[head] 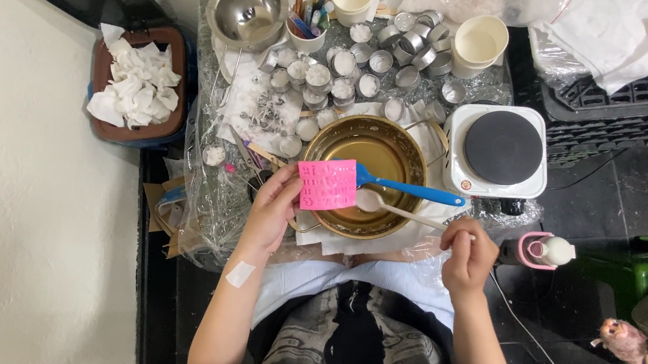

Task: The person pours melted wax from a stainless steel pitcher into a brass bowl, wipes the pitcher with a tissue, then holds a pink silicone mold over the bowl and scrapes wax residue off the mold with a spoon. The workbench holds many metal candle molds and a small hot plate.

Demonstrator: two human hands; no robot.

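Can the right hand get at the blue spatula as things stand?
Probably not freely: the right hand already holds a white spoon, though the blue spatula lies uncovered across the gold bowl just beyond it.

Both forearms are bare and reach up from the lower edge of the view toward twelve o'clock. The left hand is raised at about ten o'clock from the lap, wrist nearly straight, its fingers curled and pinched closed at their tips. A pale strip is stuck on the left forearm. The right hand sits at about two o'clock, lower than the left, knuckles up, fingers folded tight into a loose fist, wrist bent slightly inward.
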